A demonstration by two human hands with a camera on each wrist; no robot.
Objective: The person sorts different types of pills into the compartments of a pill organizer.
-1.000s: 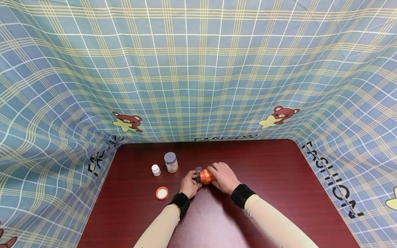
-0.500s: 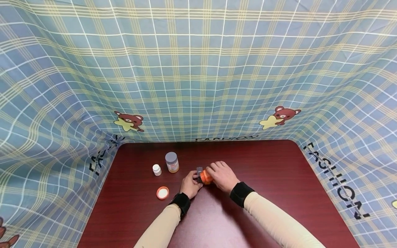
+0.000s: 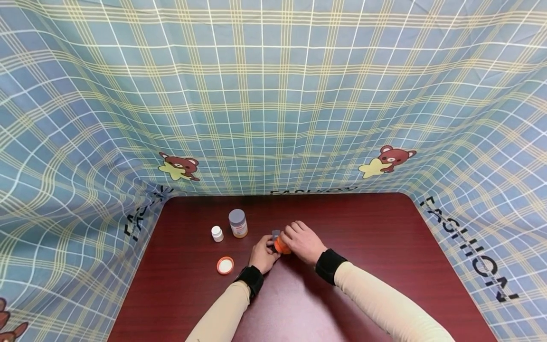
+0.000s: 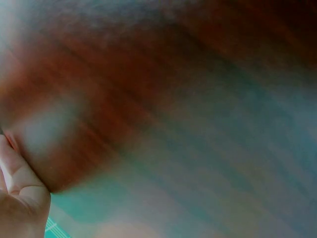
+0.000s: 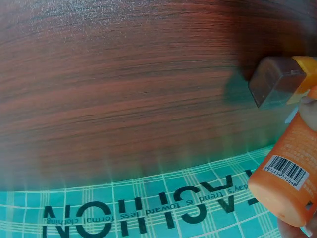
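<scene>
In the head view my right hand (image 3: 302, 241) grips an orange bottle (image 3: 282, 245) tipped over, its mouth end toward my left hand (image 3: 262, 255). The right wrist view shows the bottle's barcode and rounded base (image 5: 282, 183). Beside the bottle's mouth end lies a small box with a dark see-through lid (image 5: 277, 77) and a yellow body. My left hand holds this box at its left side; its grey lid flap (image 3: 276, 233) stands up in the head view. The box's inside is hidden. The left wrist view is mostly blurred, with part of my left hand (image 4: 25, 198) at the lower left.
An orange-rimmed cap (image 3: 225, 265) lies white side up, left of my left hand. Behind it stand a small white bottle (image 3: 217, 233) and a larger jar with a grey lid (image 3: 238, 223). Plaid cloth (image 3: 273, 118) hangs around the dark red table (image 3: 363, 223).
My right hand has turned and shifted slightly left, tipping the orange bottle further over the box, so less of the bottle shows. My left hand stays on the box.
</scene>
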